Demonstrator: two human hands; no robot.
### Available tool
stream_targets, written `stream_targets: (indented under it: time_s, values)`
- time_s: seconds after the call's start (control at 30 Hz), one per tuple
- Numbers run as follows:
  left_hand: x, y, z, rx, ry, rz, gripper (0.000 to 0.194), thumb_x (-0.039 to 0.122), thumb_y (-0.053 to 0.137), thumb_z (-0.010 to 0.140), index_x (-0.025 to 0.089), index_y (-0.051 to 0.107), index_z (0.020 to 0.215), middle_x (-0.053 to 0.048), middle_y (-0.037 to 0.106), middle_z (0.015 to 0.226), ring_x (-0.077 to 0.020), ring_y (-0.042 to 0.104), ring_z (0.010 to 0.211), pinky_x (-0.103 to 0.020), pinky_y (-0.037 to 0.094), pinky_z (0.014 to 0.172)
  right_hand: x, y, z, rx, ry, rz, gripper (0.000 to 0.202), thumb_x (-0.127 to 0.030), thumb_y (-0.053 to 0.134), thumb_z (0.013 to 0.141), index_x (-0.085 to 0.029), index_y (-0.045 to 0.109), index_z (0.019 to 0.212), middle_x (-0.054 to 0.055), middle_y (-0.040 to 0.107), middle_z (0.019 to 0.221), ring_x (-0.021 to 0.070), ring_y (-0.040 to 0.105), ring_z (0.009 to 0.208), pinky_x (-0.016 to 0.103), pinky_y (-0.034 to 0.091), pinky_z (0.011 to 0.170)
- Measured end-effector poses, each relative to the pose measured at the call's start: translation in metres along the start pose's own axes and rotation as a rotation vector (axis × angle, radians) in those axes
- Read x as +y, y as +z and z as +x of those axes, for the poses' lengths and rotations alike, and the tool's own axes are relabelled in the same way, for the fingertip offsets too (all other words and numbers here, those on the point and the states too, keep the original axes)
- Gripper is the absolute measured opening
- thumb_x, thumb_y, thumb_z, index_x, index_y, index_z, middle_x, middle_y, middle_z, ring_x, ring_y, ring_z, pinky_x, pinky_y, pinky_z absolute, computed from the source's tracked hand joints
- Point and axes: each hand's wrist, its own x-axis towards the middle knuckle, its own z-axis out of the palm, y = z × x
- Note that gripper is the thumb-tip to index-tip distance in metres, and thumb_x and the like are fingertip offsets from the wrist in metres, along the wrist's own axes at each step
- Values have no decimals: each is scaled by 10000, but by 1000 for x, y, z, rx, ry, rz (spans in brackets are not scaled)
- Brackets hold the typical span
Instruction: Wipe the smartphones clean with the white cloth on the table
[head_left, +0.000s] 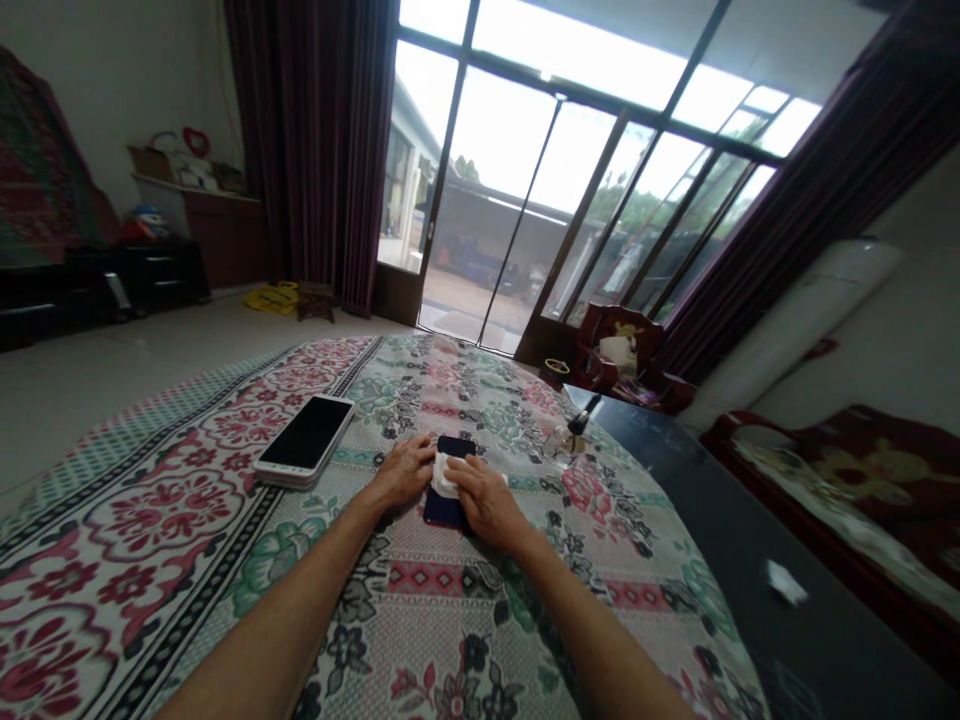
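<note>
A dark blue smartphone (446,512) lies flat on the patterned tablecloth in front of me. My left hand (405,472) is closed against its left edge, fingers bent and partly hidden. On top of the phone, a folded white tissue (444,477) is pressed under the fingers of my right hand (484,497). Part of the phone's surface is covered by the tissue and those fingers. To the left of my hands rests a larger white device with a black screen (311,435), apparently stacked on another flat item.
A small glass jar (568,442) with a black-handled brush (583,414) stands on the right of the round table (525,620). Beyond its right edge is a dark low table (750,540) bearing a crumpled white tissue (785,582). Wooden chairs (600,350) and glass doors lie behind.
</note>
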Motion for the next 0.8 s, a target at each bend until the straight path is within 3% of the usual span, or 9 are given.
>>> stream_targets:
  time_s: [0.3,0.47,0.7,0.8]
  values:
    - [0,-5,-2,37,28,-90,283,136,519,768,188,733,945,-62,633,1047,-211,566,1016,-326,406,970,-28,-6,-44,-39,13,6,377,-165,448,900,-259,554,1249,34,519,1375,260,408,1298,439,413,973]
    - [0,-17,-6,-78,154,-154,280,163,553,760,213,721,978,-44,639,1102,-211,554,1066,-316,403,975,-25,-1,-43,5,14,-27,379,-177,436,913,-248,532,1273,68,507,1382,257,398,1302,439,421,956]
    - [-4,-6,-6,5,87,-17,259,195,528,820,204,700,1015,-76,637,1148,-231,548,1106,-360,382,1004,-13,4,-25,61,30,-24,358,-143,443,897,-208,568,1226,75,529,1356,228,449,1241,415,415,997]
    - [-7,-6,-7,-40,88,12,310,234,585,786,208,678,1081,-82,601,1232,-240,519,1170,-358,357,1032,-4,11,-22,109,45,11,351,-131,435,898,-202,582,1209,88,534,1350,220,457,1244,427,405,1014]
